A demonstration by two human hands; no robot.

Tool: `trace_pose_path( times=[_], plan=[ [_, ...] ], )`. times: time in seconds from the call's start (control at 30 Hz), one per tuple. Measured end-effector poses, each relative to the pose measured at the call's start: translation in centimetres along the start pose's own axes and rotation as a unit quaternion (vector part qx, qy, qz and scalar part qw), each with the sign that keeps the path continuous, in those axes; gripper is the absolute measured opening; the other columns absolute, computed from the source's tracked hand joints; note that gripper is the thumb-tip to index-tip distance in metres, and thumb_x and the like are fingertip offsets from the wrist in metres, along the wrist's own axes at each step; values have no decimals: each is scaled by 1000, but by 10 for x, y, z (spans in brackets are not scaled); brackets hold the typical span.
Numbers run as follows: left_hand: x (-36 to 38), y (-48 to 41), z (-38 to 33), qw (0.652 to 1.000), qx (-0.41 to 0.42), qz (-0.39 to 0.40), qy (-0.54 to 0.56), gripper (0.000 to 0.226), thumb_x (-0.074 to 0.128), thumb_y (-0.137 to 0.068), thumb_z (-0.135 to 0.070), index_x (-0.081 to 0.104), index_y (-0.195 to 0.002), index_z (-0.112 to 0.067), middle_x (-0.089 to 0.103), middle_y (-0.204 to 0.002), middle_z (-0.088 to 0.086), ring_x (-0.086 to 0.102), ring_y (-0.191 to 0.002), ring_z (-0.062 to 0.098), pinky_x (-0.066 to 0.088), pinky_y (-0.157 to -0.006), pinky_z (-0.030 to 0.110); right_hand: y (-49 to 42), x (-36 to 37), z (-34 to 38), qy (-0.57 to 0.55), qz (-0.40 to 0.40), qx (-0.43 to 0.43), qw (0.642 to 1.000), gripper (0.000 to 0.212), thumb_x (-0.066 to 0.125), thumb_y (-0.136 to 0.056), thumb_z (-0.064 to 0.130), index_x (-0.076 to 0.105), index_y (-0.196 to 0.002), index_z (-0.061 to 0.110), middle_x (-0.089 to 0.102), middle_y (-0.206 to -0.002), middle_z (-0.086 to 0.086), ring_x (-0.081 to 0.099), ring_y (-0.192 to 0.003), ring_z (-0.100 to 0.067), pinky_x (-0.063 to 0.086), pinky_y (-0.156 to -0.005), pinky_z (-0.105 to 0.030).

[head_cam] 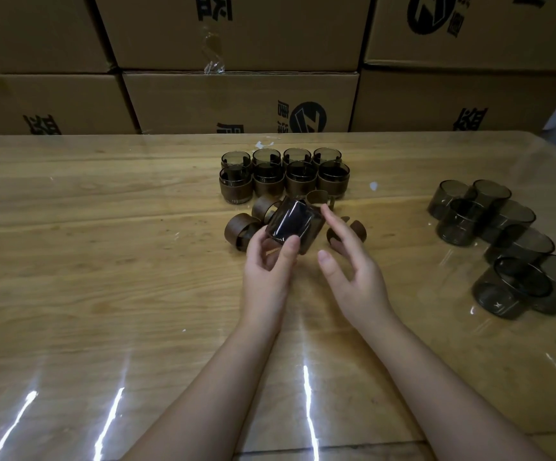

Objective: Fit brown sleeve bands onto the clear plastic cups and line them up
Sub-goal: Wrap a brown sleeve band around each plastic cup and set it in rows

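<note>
Stacked cartons (236, 101) behind, wooden table (103, 227): your left hand (263, 271) pinches a bare, tilted cup (294, 226) just in front of the banded cups (284, 176), your right hand (353, 271) alongside, fingers apart and holding nothing; a loose pinch could drop it onto the spare bands (240, 229) there.

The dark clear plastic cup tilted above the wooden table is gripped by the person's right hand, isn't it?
No: the head view shows the left hand gripping the dark clear plastic cup tilted above the wooden table; the right hand is open.
</note>
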State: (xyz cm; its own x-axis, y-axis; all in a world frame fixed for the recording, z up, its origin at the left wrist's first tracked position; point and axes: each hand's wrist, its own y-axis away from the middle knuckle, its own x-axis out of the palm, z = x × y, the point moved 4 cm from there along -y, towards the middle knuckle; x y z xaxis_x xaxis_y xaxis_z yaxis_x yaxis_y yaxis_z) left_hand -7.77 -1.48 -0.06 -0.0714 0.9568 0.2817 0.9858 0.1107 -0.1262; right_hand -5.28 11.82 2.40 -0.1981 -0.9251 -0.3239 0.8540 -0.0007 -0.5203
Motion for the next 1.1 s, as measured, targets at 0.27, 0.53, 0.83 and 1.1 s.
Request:
trace_pose_path(
  times=[0.27, 0.53, 0.83, 1.1],
  plan=[
    [3, 3, -3, 999, 16, 1, -33, 55, 75, -80, -15, 53, -128, -30, 55, -124, 8, 67, -95, 14, 56, -87, 39, 0, 0, 7, 24, -8, -37, 999, 42, 41, -97, 30, 42, -138, 22, 39, -148, 10, 34, -140, -4, 31, -115, -34],
    [8, 7, -7, 996, 10, 78, -46, 57, 76, -65, -37, 60, -119, -31, 57, -120, 19, 63, -87, 14, 53, -76, 29, -4, -8, 3, -24, -21, 0, 1000, 48, 35, -97, 37, 42, -141, 20, 44, -147, 7, 34, -140, -9, 30, -116, -39],
    [0, -1, -4, 992, -53, 77, 86, 35, 60, -77, -50, 74, -99, -27, 73, -97, 6, 69, -76, 17, 53, -63, 22, -2, 0, -2, -28, 22, 28, 999, 53, 30, -96, 43, 45, -141, 18, 44, -146, 10, 27, -142, -3, 21, -111, -13],
    [0, 1, -6, 995, -61, 39, 69, 41, 60, -85, -47, 66, -111, -16, 74, -103, 10, 72, -86, 23, 56, -71, 24, -1, -1, -4, -35, 17, 46, 998, 55, 32, -95, 45, 45, -141, 19, 44, -145, 12, 28, -141, 0, 22, -113, -15]
  ],
)
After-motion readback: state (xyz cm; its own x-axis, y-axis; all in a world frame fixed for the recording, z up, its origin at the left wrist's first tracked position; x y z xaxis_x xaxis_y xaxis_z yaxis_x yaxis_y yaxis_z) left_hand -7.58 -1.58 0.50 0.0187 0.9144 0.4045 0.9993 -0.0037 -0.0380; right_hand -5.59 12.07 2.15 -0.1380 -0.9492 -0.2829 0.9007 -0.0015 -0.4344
